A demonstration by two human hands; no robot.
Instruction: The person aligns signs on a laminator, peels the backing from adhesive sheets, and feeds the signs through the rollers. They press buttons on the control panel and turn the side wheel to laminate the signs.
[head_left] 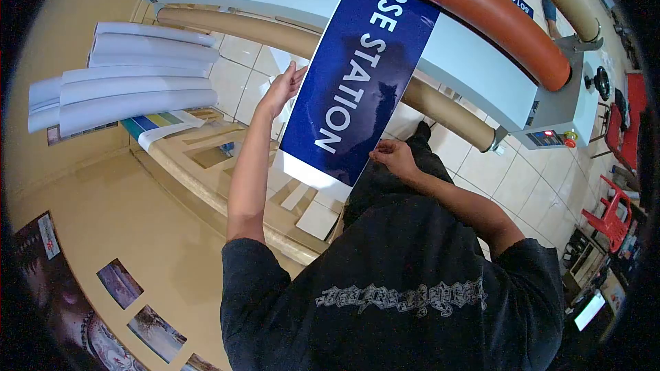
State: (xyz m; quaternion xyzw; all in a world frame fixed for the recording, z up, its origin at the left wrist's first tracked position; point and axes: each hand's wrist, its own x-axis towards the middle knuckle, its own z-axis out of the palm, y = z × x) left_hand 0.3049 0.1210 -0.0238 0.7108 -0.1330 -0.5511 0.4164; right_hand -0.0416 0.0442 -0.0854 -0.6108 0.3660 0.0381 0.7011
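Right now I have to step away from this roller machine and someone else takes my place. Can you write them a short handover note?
Left hand: open, fingers against the left edge of the blue printed sheet, no closed grip.
Right hand: grip closed on the sheet's lower right edge.
Sheet: hangs from under the orange roller of the machine; its white bottom margin is free.
Done: the lettering RSE STATION is out.
Left: the sheet's top is hidden under the roller.
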